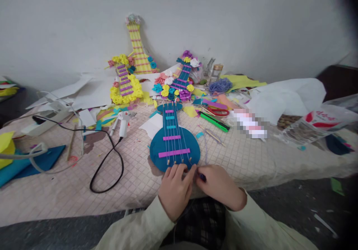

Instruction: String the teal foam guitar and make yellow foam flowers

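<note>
A blue paper instrument (pixel 156 145) with a round body, pink and light blue strips and thin strings lies flat near the table's front edge. Small pegs hold the strings at its lower end. My left hand (pixel 177 186) rests at its bottom rim, fingers bent and pressed together around a thin strand. Just to the right, my right hand (pixel 218 184) is closed around a small dark object (pixel 201 177), too small to identify. The fingertips of both hands nearly meet at the body's lower right.
Three decorated paper instruments, one of them yellow (pixel 137 48), stand against the wall. A white glue gun (pixel 123 125) with a black cord lies left. Right are a green cutter (pixel 214 121), red scissors (pixel 218 111), purple yarn (pixel 220 85) and a plastic bag (pixel 321 121).
</note>
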A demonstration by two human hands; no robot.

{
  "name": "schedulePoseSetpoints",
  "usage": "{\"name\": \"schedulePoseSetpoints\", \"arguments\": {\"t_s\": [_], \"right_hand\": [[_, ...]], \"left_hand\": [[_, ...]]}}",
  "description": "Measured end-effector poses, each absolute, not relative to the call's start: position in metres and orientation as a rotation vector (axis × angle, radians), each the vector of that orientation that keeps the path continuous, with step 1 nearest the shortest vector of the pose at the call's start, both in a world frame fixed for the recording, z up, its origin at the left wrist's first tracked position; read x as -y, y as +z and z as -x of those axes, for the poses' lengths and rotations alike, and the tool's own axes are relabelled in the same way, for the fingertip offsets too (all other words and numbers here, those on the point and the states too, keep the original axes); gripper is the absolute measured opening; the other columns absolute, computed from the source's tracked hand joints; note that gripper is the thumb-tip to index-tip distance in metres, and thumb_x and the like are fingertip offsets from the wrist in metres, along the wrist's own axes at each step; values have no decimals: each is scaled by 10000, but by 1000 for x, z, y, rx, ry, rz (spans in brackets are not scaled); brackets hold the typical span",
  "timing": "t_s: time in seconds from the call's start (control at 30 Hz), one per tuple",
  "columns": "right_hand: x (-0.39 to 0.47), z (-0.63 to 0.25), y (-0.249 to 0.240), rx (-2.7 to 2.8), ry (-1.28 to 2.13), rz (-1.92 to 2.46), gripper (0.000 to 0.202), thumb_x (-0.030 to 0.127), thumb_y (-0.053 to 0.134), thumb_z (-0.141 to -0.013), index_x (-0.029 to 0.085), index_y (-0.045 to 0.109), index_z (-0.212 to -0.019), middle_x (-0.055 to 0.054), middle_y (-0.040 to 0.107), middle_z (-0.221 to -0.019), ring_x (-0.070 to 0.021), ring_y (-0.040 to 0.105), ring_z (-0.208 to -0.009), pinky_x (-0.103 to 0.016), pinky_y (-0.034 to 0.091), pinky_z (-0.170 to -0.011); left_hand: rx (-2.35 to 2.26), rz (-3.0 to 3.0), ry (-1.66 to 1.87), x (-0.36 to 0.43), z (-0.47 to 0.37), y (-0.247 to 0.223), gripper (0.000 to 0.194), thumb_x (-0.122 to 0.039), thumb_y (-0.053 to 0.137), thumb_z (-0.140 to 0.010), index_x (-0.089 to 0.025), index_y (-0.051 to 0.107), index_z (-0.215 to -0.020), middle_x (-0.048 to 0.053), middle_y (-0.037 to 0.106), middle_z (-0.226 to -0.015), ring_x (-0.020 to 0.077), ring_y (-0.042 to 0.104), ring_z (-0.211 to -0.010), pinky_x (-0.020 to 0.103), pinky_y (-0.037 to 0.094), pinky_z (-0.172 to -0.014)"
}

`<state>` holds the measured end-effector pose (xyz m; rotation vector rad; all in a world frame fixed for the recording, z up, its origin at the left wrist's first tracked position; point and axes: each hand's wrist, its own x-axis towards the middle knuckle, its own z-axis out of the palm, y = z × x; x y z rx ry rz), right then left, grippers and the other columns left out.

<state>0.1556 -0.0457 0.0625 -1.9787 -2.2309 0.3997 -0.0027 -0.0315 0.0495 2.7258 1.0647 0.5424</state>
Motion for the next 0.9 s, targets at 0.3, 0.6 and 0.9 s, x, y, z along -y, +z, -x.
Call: {"name": "schedulePoseSetpoints", "arguments": {"t_s": [0.3,0.6,0.9], "right_hand": [[41,-167,63,2211,467,1975,238,210,449,-777,169,593,-591,-39,631,-580,-139,554,-538,-261,246,-494],[3,-213,70,2076,721,1631,215,242,447,-809,164,625,-716,-15,631,-676,-135,539,-626,-239,366,-598],[-24,-242,82,2113,833,1613,203,332,478,-777,186,571,-672,12,532,-591,-139,478,-573,-245,344,-535]], "left_hand": [[-1122,-2841,428,22,-4,47,404,-208,427,-829,-236,457,-1230,63,540,-905,217,498,-833,396,443,-735],[-1176,-2807,536,21,-8,41,413,-206,485,-786,-259,480,-1196,46,569,-904,221,527,-834,415,457,-737],[-1258,-2876,840,16,-15,17,386,-321,624,-679,-284,564,-1059,38,603,-863,216,557,-764,389,462,-690]]}}
